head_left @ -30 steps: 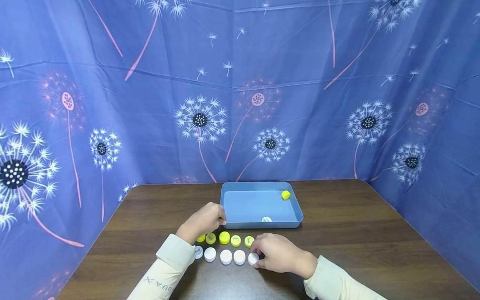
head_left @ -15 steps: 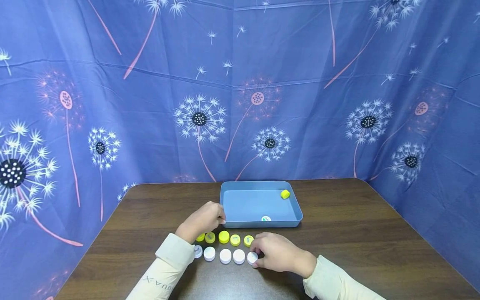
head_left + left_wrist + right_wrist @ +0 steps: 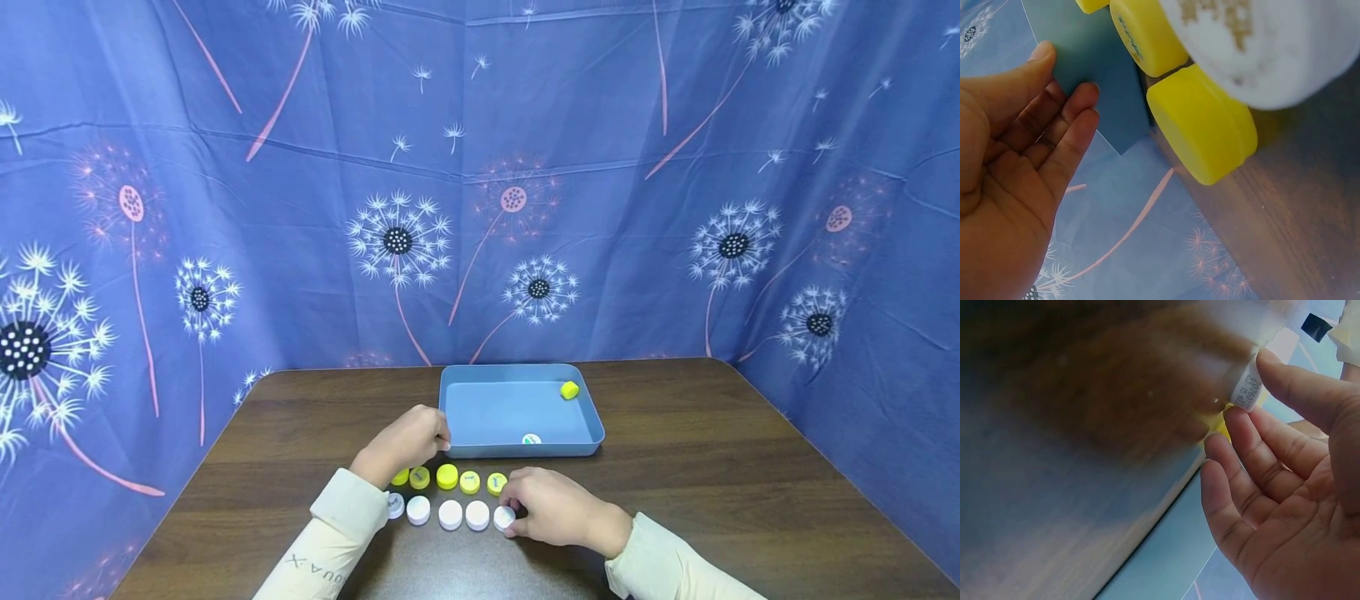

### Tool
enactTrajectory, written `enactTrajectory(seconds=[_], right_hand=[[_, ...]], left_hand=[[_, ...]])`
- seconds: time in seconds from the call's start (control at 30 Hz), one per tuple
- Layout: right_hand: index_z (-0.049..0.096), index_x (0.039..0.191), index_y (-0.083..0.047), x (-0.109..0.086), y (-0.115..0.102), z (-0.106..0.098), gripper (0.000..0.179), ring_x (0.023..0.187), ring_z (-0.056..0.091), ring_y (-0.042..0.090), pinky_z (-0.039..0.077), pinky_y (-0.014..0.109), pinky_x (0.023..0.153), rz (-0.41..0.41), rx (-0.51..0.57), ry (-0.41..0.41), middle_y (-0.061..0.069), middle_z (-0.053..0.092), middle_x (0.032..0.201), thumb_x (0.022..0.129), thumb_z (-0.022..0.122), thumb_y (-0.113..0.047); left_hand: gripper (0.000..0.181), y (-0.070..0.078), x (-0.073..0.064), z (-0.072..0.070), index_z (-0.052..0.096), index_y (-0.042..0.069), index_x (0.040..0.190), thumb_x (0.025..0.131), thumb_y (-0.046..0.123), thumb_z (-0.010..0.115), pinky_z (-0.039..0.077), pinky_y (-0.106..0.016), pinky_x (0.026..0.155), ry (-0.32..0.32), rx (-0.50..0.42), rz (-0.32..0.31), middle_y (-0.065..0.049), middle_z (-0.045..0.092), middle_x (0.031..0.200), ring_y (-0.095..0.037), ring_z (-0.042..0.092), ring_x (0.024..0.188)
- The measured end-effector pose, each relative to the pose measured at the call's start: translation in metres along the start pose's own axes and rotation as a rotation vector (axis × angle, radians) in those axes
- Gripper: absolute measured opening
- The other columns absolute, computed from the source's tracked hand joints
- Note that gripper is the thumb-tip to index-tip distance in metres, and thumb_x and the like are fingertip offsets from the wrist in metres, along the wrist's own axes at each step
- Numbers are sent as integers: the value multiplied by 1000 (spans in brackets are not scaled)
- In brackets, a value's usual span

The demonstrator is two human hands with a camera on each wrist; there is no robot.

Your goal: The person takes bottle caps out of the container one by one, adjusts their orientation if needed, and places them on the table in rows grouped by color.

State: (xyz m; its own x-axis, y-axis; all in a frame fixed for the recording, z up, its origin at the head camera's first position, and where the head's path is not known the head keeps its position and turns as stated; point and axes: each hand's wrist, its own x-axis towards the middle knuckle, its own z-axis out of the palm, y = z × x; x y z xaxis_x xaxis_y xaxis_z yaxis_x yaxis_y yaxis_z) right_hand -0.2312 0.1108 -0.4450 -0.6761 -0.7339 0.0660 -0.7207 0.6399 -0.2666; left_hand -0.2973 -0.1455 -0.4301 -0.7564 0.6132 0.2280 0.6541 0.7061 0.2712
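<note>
My right hand [image 3: 551,507] pinches a white bottle cap [image 3: 505,518] between thumb and fingers, at the right end of a row of white caps on the table. Lettering shows on the side of that white cap [image 3: 1249,387] in the right wrist view. A row of yellow caps [image 3: 447,477] lies just behind the white ones. My left hand [image 3: 411,437] rests at the front left corner of the blue tray [image 3: 525,451]. In the left wrist view, its loosely bent fingers [image 3: 1085,97] overlap the tray wall, thumb apart from them. The left wrist hides part of both rows.
Inside the tray lie a yellow piece [image 3: 570,390] at the back right and a round white piece [image 3: 532,439] with a green-blue mark near the front wall. A brown wooden table [image 3: 712,467] carries everything. Behind it hangs a blue dandelion-print cloth [image 3: 600,208].
</note>
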Motion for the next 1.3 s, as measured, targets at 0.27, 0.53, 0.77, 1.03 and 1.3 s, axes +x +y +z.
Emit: enactTrajectory(seconds=[0.27,0.53,0.77,1.03,1.3], right_hand=[[73,90,-20,-2,0,-1,16,73,46,-1,43,20,65,3,8,-11,-16,52,79,80,83,-29],[73,110,-12,1,0,-20,33,86,59,3,51,23,74,-13,70,27,-10,65,95,82,82,-27],[67,123,-8,3,4,-47,37,102,65,16,55,31,86,-89,201,164,-1,68,112,88,76,-17],[67,120,-9,4,11,-75,36,103,65,17,57,31,81,-73,175,353,0,69,112,87,78,-16],[68,119,-9,6,29,-81,37,101,66,19,57,31,82,72,276,399,0,69,110,86,79,-19]], left_hand=[[13,1,0,0,77,6,77,85,-3,72,54,-25,67,-11,-1,-13,5,65,76,-8,60,72],[11,1,-4,-1,78,5,80,86,-3,72,54,-24,67,-16,-9,-19,4,65,76,-8,60,73],[11,0,-2,0,79,5,81,86,-2,72,54,-23,66,-20,-15,-28,5,64,76,-7,58,72],[11,-1,-2,0,79,6,81,87,-2,72,54,-22,66,-24,-20,-33,5,64,76,-6,57,72],[11,0,0,0,79,6,82,87,-1,72,53,-23,66,-30,-14,-39,5,64,77,-7,57,73]])
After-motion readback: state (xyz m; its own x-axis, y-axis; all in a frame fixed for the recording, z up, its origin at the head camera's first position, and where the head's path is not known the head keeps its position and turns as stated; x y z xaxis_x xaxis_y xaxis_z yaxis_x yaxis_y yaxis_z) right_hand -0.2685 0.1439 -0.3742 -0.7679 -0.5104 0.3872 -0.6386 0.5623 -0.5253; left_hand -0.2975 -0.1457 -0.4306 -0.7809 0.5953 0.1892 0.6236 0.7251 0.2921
